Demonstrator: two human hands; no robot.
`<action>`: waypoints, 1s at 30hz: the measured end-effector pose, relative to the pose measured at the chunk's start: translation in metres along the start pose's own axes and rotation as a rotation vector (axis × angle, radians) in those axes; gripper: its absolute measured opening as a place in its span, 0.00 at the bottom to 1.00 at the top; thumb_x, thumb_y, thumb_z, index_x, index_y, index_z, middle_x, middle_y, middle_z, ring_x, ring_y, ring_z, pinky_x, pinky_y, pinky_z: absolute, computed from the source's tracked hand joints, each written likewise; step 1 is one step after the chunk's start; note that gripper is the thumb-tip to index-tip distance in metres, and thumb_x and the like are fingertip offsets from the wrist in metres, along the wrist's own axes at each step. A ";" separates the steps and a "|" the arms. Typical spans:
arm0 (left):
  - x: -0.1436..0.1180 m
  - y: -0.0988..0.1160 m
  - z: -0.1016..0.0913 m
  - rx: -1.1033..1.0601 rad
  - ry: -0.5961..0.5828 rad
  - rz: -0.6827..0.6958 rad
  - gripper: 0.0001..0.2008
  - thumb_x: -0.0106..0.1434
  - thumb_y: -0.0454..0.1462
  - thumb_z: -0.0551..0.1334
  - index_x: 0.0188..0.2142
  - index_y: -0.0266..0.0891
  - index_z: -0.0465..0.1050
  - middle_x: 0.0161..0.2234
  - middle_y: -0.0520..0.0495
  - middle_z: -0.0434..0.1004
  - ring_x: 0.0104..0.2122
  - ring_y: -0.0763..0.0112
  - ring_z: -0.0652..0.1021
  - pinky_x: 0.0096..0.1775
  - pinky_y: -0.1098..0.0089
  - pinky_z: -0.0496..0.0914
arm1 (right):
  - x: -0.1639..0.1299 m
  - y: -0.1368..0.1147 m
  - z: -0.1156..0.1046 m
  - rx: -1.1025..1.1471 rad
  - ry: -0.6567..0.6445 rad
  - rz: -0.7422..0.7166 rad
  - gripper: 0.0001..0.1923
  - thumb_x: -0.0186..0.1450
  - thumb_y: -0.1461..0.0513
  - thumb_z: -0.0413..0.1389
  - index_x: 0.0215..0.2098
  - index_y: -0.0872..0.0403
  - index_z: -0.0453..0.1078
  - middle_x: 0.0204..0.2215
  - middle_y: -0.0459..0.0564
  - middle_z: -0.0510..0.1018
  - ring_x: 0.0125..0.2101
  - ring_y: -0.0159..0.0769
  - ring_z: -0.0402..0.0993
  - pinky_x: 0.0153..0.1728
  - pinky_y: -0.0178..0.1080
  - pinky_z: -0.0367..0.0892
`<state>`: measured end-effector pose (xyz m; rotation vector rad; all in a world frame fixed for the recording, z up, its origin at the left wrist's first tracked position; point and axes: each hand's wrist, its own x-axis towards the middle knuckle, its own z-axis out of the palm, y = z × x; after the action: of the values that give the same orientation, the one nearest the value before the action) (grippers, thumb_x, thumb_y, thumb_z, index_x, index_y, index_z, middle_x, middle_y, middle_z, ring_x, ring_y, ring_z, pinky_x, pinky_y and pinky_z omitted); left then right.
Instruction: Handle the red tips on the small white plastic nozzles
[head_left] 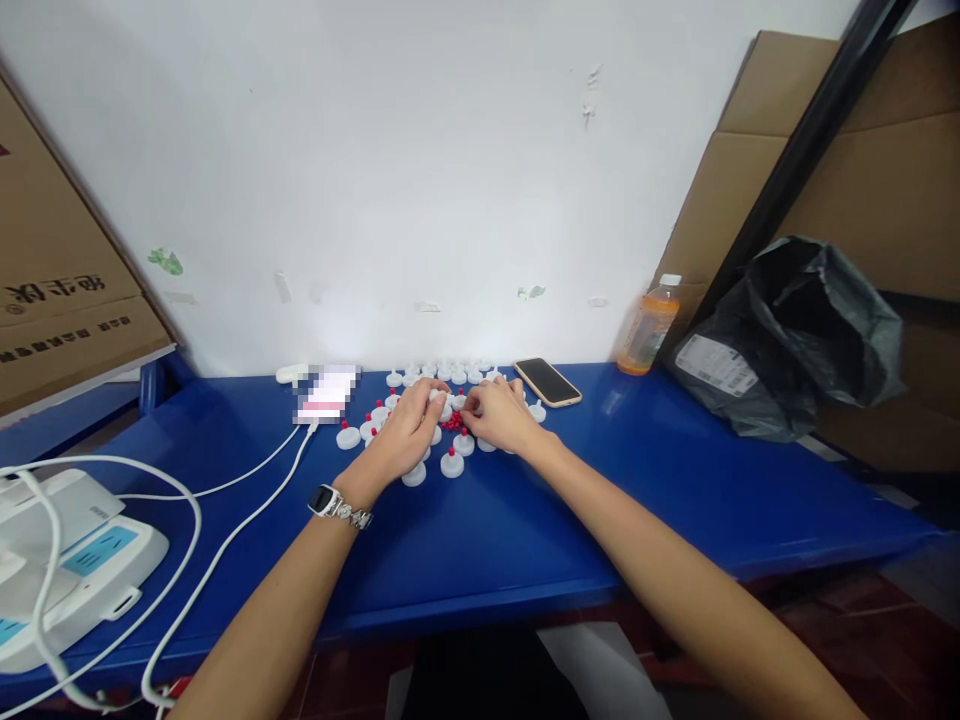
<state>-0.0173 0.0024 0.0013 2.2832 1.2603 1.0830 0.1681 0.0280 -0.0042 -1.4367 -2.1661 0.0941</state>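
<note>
My left hand (411,425) is closed around a white nozzle cap (444,408), partly hidden by the fingers. Beside it, my right hand (501,412) has its thumb and fingers pinched together at a small pile of red tips (454,422); whatever is between those fingertips is too small to make out. Around both hands stand many white round caps with upright spouts. Several on the left and in front, such as one white cap (452,464), carry a red tip on the spout. Along the wall, a row of white caps (450,370) shows no red tips.
On the blue table (480,560), a phone (549,382) lies right of the caps and a charging device (328,392) left. A white power strip (97,560) with cables sits at the left edge. An orange bottle (649,328) and black plastic bag (787,340) are at right.
</note>
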 end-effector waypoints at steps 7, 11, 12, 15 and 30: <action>-0.002 0.010 -0.003 -0.082 0.030 -0.106 0.20 0.73 0.50 0.44 0.50 0.43 0.65 0.36 0.47 0.73 0.39 0.63 0.75 0.42 0.64 0.67 | 0.001 -0.002 -0.005 1.049 0.080 0.085 0.12 0.60 0.54 0.61 0.34 0.55 0.72 0.28 0.48 0.80 0.28 0.33 0.74 0.33 0.37 0.67; -0.004 0.011 -0.001 -0.142 0.030 -0.110 0.20 0.74 0.51 0.42 0.50 0.43 0.64 0.37 0.49 0.71 0.37 0.66 0.72 0.42 0.65 0.66 | 0.000 -0.009 -0.004 1.204 0.074 0.082 0.17 0.56 0.51 0.66 0.33 0.55 0.75 0.25 0.45 0.78 0.26 0.30 0.71 0.31 0.35 0.65; -0.004 0.011 0.000 -0.154 0.031 -0.110 0.20 0.74 0.51 0.42 0.50 0.43 0.64 0.36 0.50 0.70 0.35 0.67 0.72 0.41 0.65 0.66 | 0.000 -0.011 -0.003 1.238 0.067 0.089 0.18 0.55 0.50 0.67 0.34 0.55 0.75 0.25 0.45 0.78 0.26 0.30 0.71 0.30 0.35 0.65; -0.004 0.010 0.003 -0.191 0.046 -0.087 0.20 0.74 0.51 0.42 0.47 0.43 0.63 0.33 0.51 0.67 0.33 0.69 0.69 0.39 0.67 0.65 | -0.002 -0.014 0.000 1.330 0.067 0.117 0.20 0.51 0.50 0.70 0.32 0.54 0.73 0.24 0.44 0.78 0.24 0.29 0.70 0.27 0.34 0.63; -0.003 0.022 0.025 -0.403 0.167 -0.101 0.21 0.73 0.54 0.42 0.42 0.42 0.62 0.39 0.45 0.71 0.40 0.65 0.75 0.43 0.63 0.70 | -0.012 -0.035 -0.004 1.369 0.212 0.100 0.21 0.50 0.50 0.70 0.25 0.54 0.67 0.19 0.42 0.72 0.22 0.28 0.66 0.26 0.34 0.62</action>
<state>0.0130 -0.0103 -0.0041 1.8442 1.0831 1.3702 0.1441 0.0010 0.0066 -0.6467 -1.2521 1.1352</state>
